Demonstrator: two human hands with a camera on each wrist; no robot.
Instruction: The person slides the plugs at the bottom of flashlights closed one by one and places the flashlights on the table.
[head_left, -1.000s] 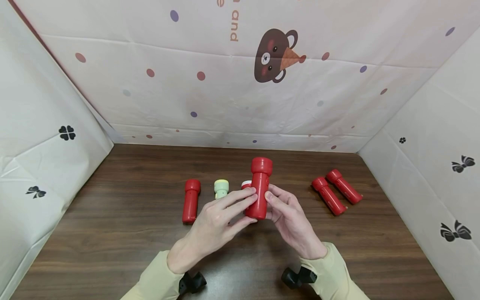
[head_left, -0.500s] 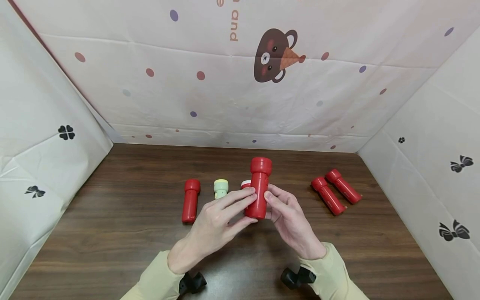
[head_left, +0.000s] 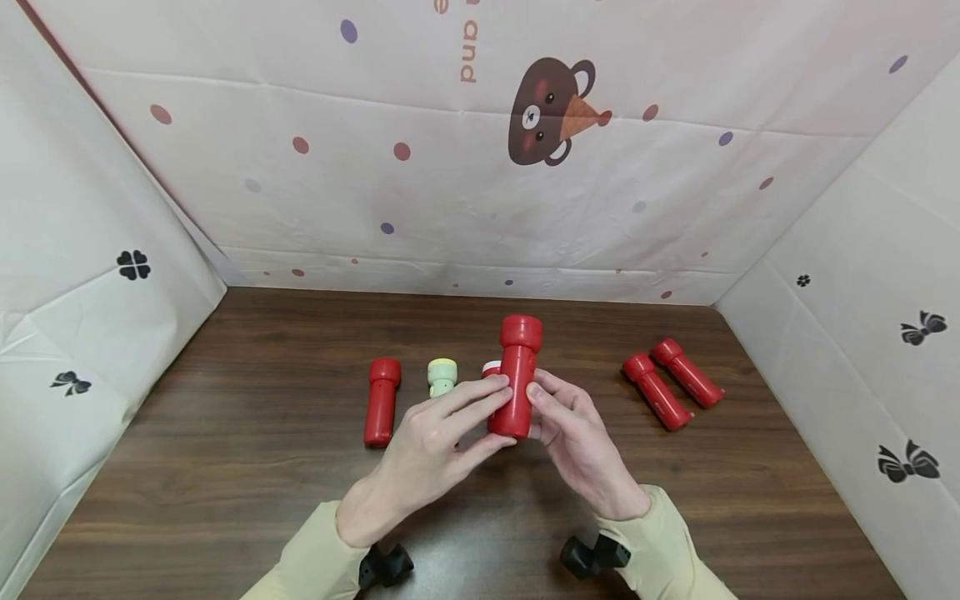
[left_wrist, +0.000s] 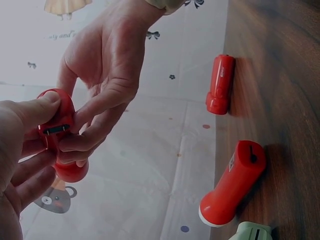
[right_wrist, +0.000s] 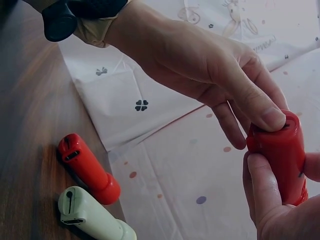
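Both hands hold a red flashlight [head_left: 517, 375] up over the table, its wide head pointing away from me. My left hand [head_left: 423, 450] grips it from the left, fingertips on the barrel and thumb at the base end. From the right, my right hand [head_left: 581, 442] pinches the barrel, thumb on top. In the left wrist view, the base of this flashlight [left_wrist: 60, 120] shows a dark slot with two small metal prongs. Its rounded end, with the left thumb on it, faces the right wrist view. A second red flashlight with a white rim [head_left: 492, 367] is mostly hidden behind the held one.
On the brown wooden table [head_left: 285, 500], a red flashlight [head_left: 382, 404] and a pale green one [head_left: 442, 375] lie left of the hands. Two more red flashlights, one nearer [head_left: 657, 392] and one farther [head_left: 688, 373], lie at the right. Patterned white sheets wall three sides.
Both hands keep the same grip on the flashlight. It has drifted very slightly left in the head view; the other flashlights stay where they were.
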